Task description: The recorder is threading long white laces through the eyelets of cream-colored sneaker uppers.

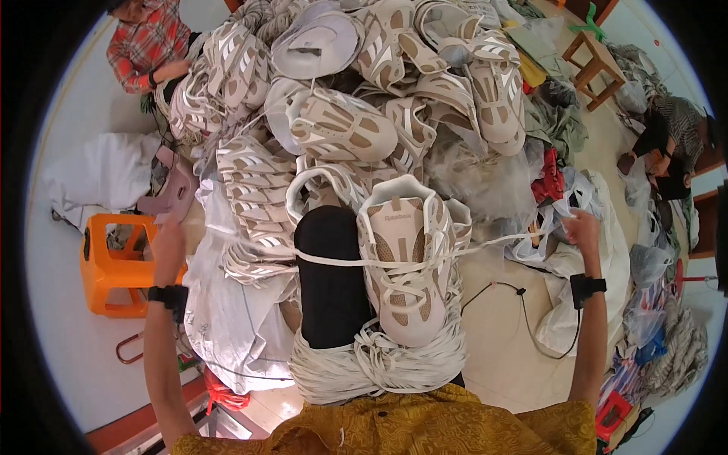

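Observation:
A beige and white sneaker upper (396,221) lies toe toward me on my lap, with a pale shoelace (331,260) crossing its front. The lace is stretched out wide to both sides. Far to the left, my left hand (168,241) is closed on one end of it. My right hand (582,230) is closed on the other end at the right. Left of the upper rests a black sole-shaped piece (330,292), passing under the lace. A thick bundle of pale laces (379,365) lies below both.
A large heap of similar shoe uppers (345,125) fills the far middle. An orange plastic stool (114,262) and a white sack (236,326) stand at the left. Clear plastic bags (485,186) and a wooden stool (593,72) are to the right. Other people sit at the far left and far right.

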Motion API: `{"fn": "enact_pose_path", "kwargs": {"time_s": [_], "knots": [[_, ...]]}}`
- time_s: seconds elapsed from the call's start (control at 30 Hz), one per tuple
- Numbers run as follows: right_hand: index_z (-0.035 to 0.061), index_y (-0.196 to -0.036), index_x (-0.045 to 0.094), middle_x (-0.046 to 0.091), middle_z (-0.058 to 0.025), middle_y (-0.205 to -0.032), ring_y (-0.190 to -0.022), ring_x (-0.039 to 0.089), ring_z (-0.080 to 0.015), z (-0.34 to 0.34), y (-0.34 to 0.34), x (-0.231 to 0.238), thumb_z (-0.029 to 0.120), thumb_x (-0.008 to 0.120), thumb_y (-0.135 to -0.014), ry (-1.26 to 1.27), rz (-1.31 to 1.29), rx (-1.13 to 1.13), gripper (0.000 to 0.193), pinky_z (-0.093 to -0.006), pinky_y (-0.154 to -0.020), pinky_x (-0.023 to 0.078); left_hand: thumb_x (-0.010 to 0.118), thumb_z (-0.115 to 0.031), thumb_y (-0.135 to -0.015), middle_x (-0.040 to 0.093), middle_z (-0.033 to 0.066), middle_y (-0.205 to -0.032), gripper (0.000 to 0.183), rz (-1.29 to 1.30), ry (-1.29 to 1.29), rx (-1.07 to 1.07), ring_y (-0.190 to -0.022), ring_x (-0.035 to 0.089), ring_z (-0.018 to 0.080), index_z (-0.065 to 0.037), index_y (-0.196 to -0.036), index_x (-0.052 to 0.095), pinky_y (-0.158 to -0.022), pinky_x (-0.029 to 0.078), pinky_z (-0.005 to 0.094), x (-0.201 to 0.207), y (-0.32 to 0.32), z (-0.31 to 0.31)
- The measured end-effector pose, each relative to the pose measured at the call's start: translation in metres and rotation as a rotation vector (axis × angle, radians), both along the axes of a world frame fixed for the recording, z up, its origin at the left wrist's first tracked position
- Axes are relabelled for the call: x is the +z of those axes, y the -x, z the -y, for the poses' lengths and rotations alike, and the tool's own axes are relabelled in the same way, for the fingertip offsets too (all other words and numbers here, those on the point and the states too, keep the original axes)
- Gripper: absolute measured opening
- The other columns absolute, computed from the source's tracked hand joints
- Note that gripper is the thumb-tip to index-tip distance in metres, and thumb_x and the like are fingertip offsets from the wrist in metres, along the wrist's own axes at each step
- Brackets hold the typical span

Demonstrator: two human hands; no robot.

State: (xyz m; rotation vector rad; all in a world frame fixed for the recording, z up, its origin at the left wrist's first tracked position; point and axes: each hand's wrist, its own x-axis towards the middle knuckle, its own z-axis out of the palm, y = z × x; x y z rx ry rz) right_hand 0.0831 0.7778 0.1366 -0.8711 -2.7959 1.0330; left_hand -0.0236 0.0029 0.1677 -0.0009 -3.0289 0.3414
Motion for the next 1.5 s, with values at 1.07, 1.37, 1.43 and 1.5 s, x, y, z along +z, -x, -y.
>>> {"fn": "enact_pose_path", "kwargs": {"time_s": [1.07,1.37,1.43,1.5], "knots": [[0.0062,-0.068,0.053,0.049,-0.0028,-0.061,-0.063,0.05,-0.0184,0.288,0.013,0.058,0.01,0.058,-0.06,-0.621,-0.656,1.293,0.011,-0.0297,-0.056,0.039,0.054,-0.004,-0.067,0.051,0.0104,-0.063,0.01,0.015,-0.503,-0.866,-0.064,0.053,0.0276,-0.004,-0.074,0.048,-0.058,0.042,0.0367,0.01,-0.066,-0.227],[0.007,-0.073,0.06,0.053,-0.0053,-0.061,-0.061,0.053,-0.0217,0.166,0.03,0.091,-0.001,0.058,-0.057,-0.721,-0.692,0.872,0.018,-0.0323,-0.057,0.043,0.055,-0.003,-0.068,0.055,0.0126,-0.071,0.01,0.005,-0.437,-0.528,-0.072,0.055,0.0301,-0.003,-0.077,0.052,-0.063,0.044,0.0392,0.014,-0.05,-0.135],[0.0066,-0.072,0.06,0.053,-0.0058,-0.061,-0.061,0.053,-0.0224,0.161,0.027,0.087,-0.002,0.059,-0.056,-0.628,-0.677,0.834,0.019,-0.0323,-0.056,0.043,0.056,-0.005,-0.067,0.055,0.0121,-0.075,0.011,-0.075,-0.339,-0.598,-0.077,0.054,0.0297,-0.003,-0.078,0.052,-0.067,0.044,0.0393,0.011,-0.049,-0.143],[0.0062,-0.072,0.061,0.053,-0.0062,-0.062,-0.061,0.052,-0.023,0.16,0.024,0.08,-0.003,0.059,-0.055,-0.553,-0.65,0.781,0.019,-0.0323,-0.056,0.043,0.059,-0.008,-0.066,0.055,0.0107,-0.082,0.014,-0.2,-0.375,-0.746,-0.084,0.053,0.0288,-0.003,-0.078,0.052,-0.074,0.042,0.0392,0.016,-0.053,-0.182]]}}
